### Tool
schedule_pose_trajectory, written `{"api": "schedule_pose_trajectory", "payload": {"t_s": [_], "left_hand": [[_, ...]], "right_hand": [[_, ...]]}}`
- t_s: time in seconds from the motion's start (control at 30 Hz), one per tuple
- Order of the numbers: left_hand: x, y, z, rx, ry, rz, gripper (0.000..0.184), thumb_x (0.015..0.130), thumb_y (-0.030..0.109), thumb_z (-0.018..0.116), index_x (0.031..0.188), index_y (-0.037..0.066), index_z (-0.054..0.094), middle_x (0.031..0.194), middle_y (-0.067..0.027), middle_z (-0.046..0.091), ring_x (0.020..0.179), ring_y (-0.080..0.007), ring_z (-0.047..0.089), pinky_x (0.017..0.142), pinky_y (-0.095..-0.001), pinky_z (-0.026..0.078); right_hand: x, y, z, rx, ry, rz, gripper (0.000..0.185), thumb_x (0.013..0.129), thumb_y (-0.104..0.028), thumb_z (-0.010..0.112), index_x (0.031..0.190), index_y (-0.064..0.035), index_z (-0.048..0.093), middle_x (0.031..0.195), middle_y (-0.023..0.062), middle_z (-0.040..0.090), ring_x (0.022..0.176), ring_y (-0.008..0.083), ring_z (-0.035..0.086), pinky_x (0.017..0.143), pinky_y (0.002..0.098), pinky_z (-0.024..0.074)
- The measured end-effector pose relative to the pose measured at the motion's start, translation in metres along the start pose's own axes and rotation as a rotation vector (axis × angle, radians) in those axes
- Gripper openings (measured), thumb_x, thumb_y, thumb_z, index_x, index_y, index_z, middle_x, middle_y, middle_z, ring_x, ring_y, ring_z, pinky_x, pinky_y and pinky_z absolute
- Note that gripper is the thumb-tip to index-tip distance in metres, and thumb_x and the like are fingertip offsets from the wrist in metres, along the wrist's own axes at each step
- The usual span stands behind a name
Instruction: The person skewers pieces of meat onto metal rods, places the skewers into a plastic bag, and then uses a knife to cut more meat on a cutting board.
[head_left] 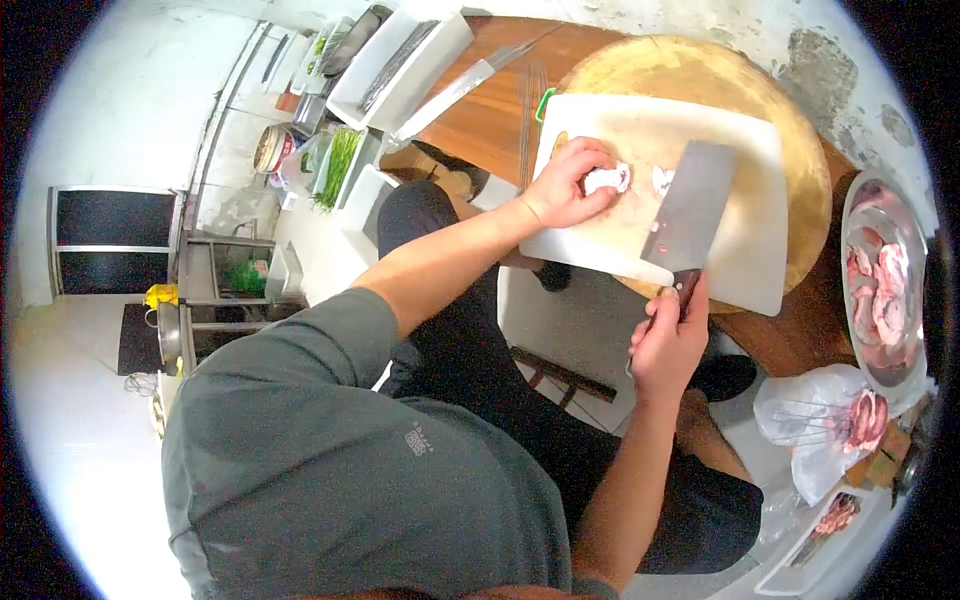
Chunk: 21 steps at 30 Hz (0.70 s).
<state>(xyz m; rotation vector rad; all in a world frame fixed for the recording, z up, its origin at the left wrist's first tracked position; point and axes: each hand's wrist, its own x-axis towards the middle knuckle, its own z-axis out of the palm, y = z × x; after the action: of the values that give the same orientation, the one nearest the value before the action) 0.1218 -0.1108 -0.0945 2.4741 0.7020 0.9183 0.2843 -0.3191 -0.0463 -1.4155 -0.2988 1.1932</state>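
My right hand is wrapped round the dark handle of a cleaver. Its broad grey blade lies over the white cutting board, with a few small reddish bits on it near the handle. My left hand is closed on a whitish piece of meat or fat at the board's left part. Between that piece and the blade sits another small white piece, partly hidden by the cleaver. I cannot tell whether the blade touches it. The board rests on a round wooden block.
A metal bowl with raw meat stands at the right. Below it are a plastic bag with meat and skewers and a white tray. Upper left, a white bin, skewers on the wooden table, and green vegetables.
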Motion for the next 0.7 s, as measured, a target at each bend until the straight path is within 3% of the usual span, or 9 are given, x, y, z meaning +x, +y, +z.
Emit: {"api": "schedule_pose_trajectory", "payload": {"t_s": [0.13, 0.2, 0.43, 0.53, 0.6, 0.7], "left_hand": [[0.006, 0.008, -0.012, 0.098, -0.203, 0.063, 0.043, 0.077, 0.016, 0.073, 0.118, 0.004, 0.062, 0.119, -0.0172, 0.058, 0.110, -0.0347, 0.058, 0.096, -0.0410, 0.048], [0.009, 0.009, -0.021, 0.141, -0.314, 0.071, 0.051, 0.078, 0.019, 0.074, 0.125, 0.003, 0.061, 0.127, -0.0202, 0.056, 0.118, -0.0375, 0.055, 0.103, -0.0431, 0.045], [0.010, 0.017, -0.027, 0.017, -0.294, -0.187, 0.057, 0.080, 0.027, 0.078, 0.129, 0.002, 0.061, 0.125, -0.0208, 0.058, 0.119, -0.0375, 0.055, 0.103, -0.0417, 0.045], [0.002, 0.019, -0.026, 0.026, -0.260, -0.187, 0.058, 0.082, 0.031, 0.078, 0.130, 0.003, 0.062, 0.123, -0.0210, 0.060, 0.117, -0.0371, 0.057, 0.101, -0.0422, 0.047], [-0.001, 0.015, -0.025, 0.015, -0.229, -0.170, 0.057, 0.083, 0.032, 0.077, 0.129, 0.003, 0.063, 0.122, -0.0212, 0.060, 0.116, -0.0372, 0.057, 0.100, -0.0426, 0.047], [-0.002, 0.006, -0.023, -0.057, -0.211, -0.248, 0.051, 0.085, 0.030, 0.075, 0.126, 0.003, 0.065, 0.122, -0.0210, 0.060, 0.115, -0.0370, 0.058, 0.100, -0.0424, 0.048]], "right_hand": [[-0.007, 0.000, 0.001, -0.021, 0.025, -0.068, 0.057, 0.100, -0.013, 0.050, 0.152, -0.0031, 0.032, 0.079, 0.0043, 0.056, 0.047, 0.0085, 0.048, 0.039, 0.0244, 0.0395], [-0.009, -0.005, -0.002, 0.032, -0.026, 0.002, 0.057, 0.099, -0.013, 0.050, 0.152, -0.0024, 0.032, 0.079, 0.0046, 0.056, 0.048, 0.0084, 0.048, 0.040, 0.0242, 0.0404], [-0.019, -0.003, 0.005, -0.055, -0.037, -0.109, 0.059, 0.098, -0.014, 0.051, 0.152, -0.0024, 0.032, 0.082, 0.0057, 0.057, 0.047, 0.0067, 0.046, 0.040, 0.0228, 0.0399], [-0.023, -0.004, 0.003, -0.195, -0.071, -0.064, 0.058, 0.097, -0.015, 0.054, 0.150, -0.0006, 0.036, 0.092, 0.0126, 0.066, 0.057, 0.0179, 0.061, 0.050, 0.0301, 0.0506], [-0.013, 0.027, -0.003, -0.384, -0.040, -0.289, 0.057, 0.096, -0.016, 0.055, 0.148, 0.0009, 0.038, 0.102, 0.0194, 0.068, 0.073, 0.0292, 0.068, 0.063, 0.0361, 0.0545], [-0.025, 0.025, 0.004, -0.621, -0.015, -0.441, 0.057, 0.095, -0.018, 0.057, 0.146, 0.0008, 0.040, 0.110, 0.0252, 0.068, 0.087, 0.0398, 0.069, 0.075, 0.0424, 0.0560]]}}
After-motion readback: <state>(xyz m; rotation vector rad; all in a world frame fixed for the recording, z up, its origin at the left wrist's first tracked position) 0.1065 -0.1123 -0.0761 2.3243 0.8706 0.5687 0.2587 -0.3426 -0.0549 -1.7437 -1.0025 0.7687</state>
